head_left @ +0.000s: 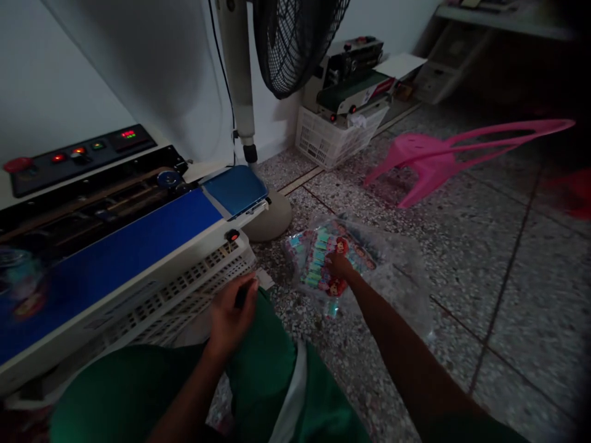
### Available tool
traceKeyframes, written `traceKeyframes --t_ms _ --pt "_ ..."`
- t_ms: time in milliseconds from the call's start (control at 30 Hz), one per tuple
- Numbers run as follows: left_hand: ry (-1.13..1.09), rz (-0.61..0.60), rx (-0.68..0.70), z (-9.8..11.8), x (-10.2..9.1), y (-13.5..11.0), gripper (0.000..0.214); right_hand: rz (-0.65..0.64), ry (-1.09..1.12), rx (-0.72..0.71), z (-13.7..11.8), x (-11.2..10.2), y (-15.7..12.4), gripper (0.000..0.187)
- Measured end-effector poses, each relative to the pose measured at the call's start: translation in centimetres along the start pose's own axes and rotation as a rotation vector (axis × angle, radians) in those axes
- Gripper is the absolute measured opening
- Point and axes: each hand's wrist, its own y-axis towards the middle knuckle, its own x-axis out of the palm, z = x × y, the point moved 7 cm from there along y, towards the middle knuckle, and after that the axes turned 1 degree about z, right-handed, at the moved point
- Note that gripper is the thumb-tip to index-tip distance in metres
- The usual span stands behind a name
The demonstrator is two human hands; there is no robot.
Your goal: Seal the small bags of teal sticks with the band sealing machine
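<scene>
My right hand (340, 266) reaches down to the floor at the centre, its fingers closed at the edge of a clear plastic packet (318, 255) with turquoise strips and red-haired cartoon figures. That packet lies on other similar packets and a large clear plastic bag (397, 264). Above my green-clothed knee, my left hand (233, 311) is curled, thumb toward fingers; a dark patch shows inside, and what it holds, if anything, cannot be made out. Left of it runs a machine with a blue conveyor belt (138, 240), carrying a blurred clear packet (23, 286) at its far left.
The machine has a lit control panel (83, 157) and rests over a white perforated crate (184, 301). Behind stand a pedestal fan (295, 43), a second belt machine (353, 92) on a white basket (332, 138), and a pink plastic chair (425, 157) on the speckled floor.
</scene>
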Motion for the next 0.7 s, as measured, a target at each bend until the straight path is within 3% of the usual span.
traceKeyframes --t_ms 300,500,700 --pt "0.264 -0.038 0.160 -0.1 0.0 0.2 0.024 0.125 -0.085 0.088 1.9 -0.9 7.5 0.039" --pt "0.401 -0.044 0.192 0.0 -0.4 0.5 0.019 0.074 -0.114 0.062 2.7 -0.1 10.5 0.042" --pt "0.433 -0.073 0.209 0.6 0.4 1.0 0.018 -0.045 -0.133 0.050 4.3 0.1 12.2 0.052"
